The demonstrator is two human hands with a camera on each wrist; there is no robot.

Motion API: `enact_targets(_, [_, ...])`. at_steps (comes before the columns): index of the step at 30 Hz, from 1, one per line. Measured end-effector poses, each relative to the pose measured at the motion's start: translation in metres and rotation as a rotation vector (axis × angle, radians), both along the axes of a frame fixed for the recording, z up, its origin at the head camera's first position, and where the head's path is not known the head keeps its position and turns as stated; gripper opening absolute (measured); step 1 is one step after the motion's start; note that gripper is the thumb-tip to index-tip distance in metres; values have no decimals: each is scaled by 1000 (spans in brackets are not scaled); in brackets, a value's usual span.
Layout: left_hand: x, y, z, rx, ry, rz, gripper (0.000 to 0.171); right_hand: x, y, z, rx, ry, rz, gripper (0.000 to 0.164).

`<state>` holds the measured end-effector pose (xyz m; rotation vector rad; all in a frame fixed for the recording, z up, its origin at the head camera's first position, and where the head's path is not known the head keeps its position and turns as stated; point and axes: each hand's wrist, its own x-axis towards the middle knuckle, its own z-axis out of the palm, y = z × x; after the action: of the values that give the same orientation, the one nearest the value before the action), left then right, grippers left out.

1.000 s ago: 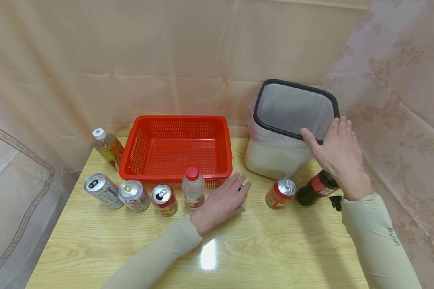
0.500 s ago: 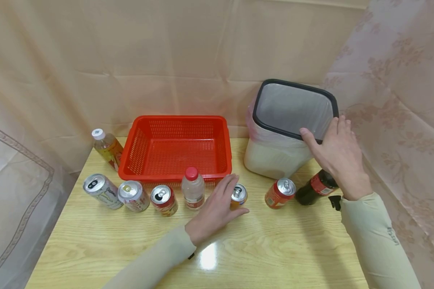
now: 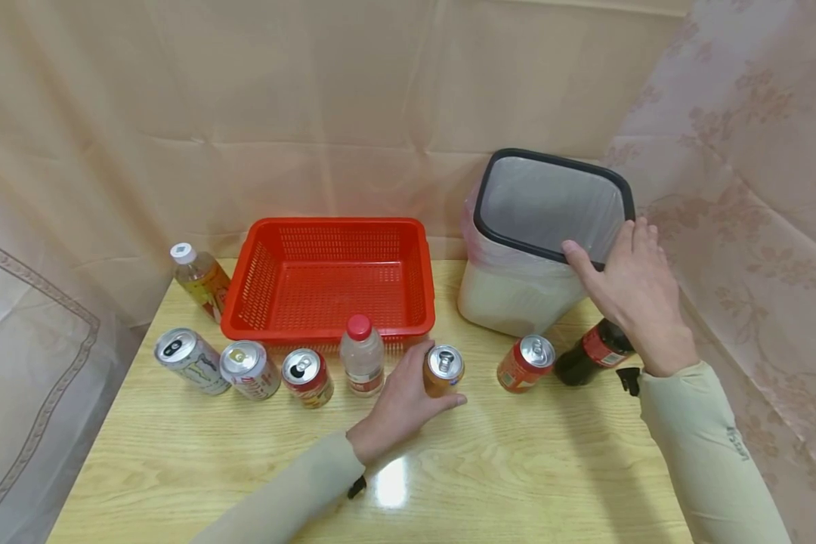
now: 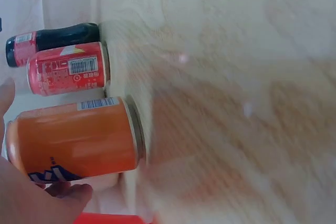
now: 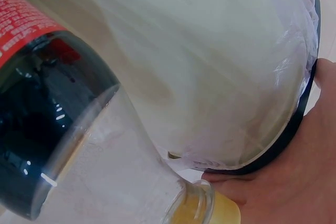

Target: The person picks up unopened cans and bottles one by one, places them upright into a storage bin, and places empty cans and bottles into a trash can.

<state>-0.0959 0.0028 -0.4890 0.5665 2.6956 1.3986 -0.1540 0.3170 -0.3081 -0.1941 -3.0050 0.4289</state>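
Note:
My left hand (image 3: 401,400) surrounds an upright orange soda can (image 3: 443,370). Its fingers lie along the can's left and far side, and the thumb extends in front. In the left wrist view, fingers (image 4: 76,200) reach beneath the orange can (image 4: 79,140) as pictured, while the thumb tip stands apart from it. My right hand (image 3: 629,295) rests on the black rim of a white waste bin (image 3: 517,295) at its near right corner, fingers fairly straight. A dark cola bottle (image 3: 595,351) stands below the right wrist, with a red can (image 3: 526,365) beside it.
A red plastic basket (image 3: 329,335) sits behind the row of drinks. Left of my left hand are a red-capped bottle (image 3: 363,359), a red can (image 3: 309,381), a whitish can (image 3: 250,370) and a silver can (image 3: 193,361). A tea-coloured bottle (image 3: 204,279) stands behind them.
My left hand, first over the orange can and hiding most of it, has drawn back left and then come round the can's side. The right hand stays on the bin rim.

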Motion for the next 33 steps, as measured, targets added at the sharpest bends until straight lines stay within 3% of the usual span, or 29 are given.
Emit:
enact_targets(5, [-7,3,-3,81,-126,47,106,0,-1,1,4,-3,1,114])
enact_targets(11, [-9,8,-11,189,-197,52,106,0,-1,1,0,-3,1,113])
enact_targets(18, [-11,16,-18,250,-191,66,101,1,-1,1,-3,-4,-3,114])
enact_targets(25, [-11,22,-22,251,-165,93,83,1,-1,1,-7,-5,-4,114])
enact_targets(33, [-6,27,-13,246,-149,86,72,1,-1,1,-6,1,-1,114])
